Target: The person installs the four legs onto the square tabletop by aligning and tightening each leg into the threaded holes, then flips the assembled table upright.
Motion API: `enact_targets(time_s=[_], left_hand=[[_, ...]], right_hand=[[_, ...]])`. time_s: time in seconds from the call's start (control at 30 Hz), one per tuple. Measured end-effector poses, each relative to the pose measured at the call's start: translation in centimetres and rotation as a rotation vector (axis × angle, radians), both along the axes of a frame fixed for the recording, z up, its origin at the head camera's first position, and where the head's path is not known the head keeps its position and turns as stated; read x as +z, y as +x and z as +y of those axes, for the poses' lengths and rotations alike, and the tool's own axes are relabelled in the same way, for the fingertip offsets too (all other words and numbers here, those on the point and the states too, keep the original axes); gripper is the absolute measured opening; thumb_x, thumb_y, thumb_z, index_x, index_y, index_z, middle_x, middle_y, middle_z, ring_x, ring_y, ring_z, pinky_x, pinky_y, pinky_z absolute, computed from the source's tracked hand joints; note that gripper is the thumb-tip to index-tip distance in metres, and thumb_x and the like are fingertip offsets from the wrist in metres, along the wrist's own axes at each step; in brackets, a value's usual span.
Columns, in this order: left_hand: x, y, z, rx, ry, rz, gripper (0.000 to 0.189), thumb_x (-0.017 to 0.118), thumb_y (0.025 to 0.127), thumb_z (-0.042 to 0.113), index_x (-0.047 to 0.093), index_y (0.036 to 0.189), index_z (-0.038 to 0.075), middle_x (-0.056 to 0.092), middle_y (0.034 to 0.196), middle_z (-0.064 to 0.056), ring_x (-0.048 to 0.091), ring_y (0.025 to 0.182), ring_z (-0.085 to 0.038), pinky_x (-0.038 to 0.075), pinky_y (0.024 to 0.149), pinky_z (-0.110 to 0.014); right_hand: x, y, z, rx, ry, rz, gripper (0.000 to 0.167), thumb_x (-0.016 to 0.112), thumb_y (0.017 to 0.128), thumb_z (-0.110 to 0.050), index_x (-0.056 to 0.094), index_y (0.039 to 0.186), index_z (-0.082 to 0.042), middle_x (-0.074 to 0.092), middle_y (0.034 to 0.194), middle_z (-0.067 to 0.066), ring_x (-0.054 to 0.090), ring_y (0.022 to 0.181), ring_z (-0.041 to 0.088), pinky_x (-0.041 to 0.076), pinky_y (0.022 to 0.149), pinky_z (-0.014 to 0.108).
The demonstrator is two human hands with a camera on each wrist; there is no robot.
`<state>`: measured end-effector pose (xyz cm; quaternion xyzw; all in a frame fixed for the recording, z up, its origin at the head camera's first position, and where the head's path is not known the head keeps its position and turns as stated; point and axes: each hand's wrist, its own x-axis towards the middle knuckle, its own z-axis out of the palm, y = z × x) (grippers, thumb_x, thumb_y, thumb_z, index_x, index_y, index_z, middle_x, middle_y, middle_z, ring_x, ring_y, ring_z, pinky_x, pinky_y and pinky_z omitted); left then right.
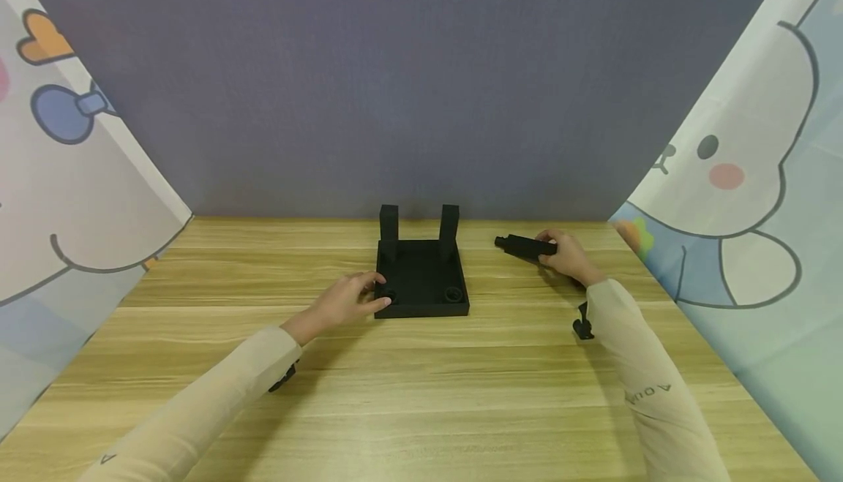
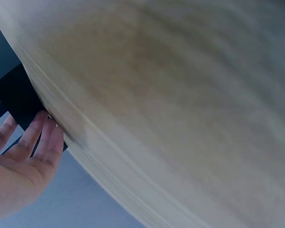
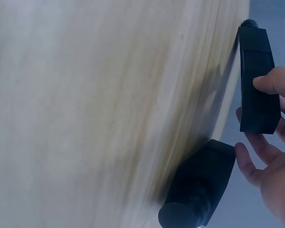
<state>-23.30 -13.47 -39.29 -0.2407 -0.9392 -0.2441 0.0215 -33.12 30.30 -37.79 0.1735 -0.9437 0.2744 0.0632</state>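
Observation:
My left hand [image 1: 342,300] touches the left side of a black tray-like base [image 1: 421,311], thumb near its front corner. In the left wrist view its fingers [image 2: 31,135] are fairly straight against a dark wall. Two square posts stand up at the back corners of the base, and round rings sit in its front corners. Off to the right, my right hand [image 1: 568,257] grips a black bar [image 3: 257,71] with a small round knob at one end, thumb across its face. Just below that hand, a second black piece [image 3: 204,178] with a rounded end shows in the right wrist view.
Underneath everything is a wood-grain table [image 1: 428,394]. A grey panel [image 1: 408,87] rises behind its far edge, and cartoon-print sheets [image 1: 744,175] line both sides. Dark wrist-worn devices [image 1: 582,323] hang beneath the sleeves.

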Motion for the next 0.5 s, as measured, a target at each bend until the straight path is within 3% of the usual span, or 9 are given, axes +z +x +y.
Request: enact_targets(time_s=[0.23, 0.5], left_hand=[[0.16, 0.03, 0.02, 0.008, -0.01, -0.017, 0.045, 0.06, 0.087, 0.041, 0.056, 0.119, 0.01, 0.063, 0.103, -0.009, 0.058, 0.081, -0.016, 0.051, 0.076, -0.036], [0.22, -0.11, 0.06, 0.0, -0.021, -0.017, 0.044, 0.059, 0.087, 0.041, 0.056, 0.119, 0.011, 0.063, 0.101, -0.008, 0.056, 0.077, -0.013, 0.05, 0.076, -0.035]], right_hand=[[0.38, 0.22, -0.01, -0.015, -0.02, -0.025, 0.044, 0.061, 0.082, -0.002, 0.047, 0.122, 0.01, 0.049, 0.119, 0.032, 0.047, 0.107, 0.047, 0.038, 0.091, 0.056], [0.87, 0.31, 0.06, -0.039, -0.054, -0.023, 0.041, 0.062, 0.082, -0.002, 0.05, 0.12, 0.009, 0.05, 0.119, 0.032, 0.052, 0.103, 0.045, 0.043, 0.087, 0.053]])
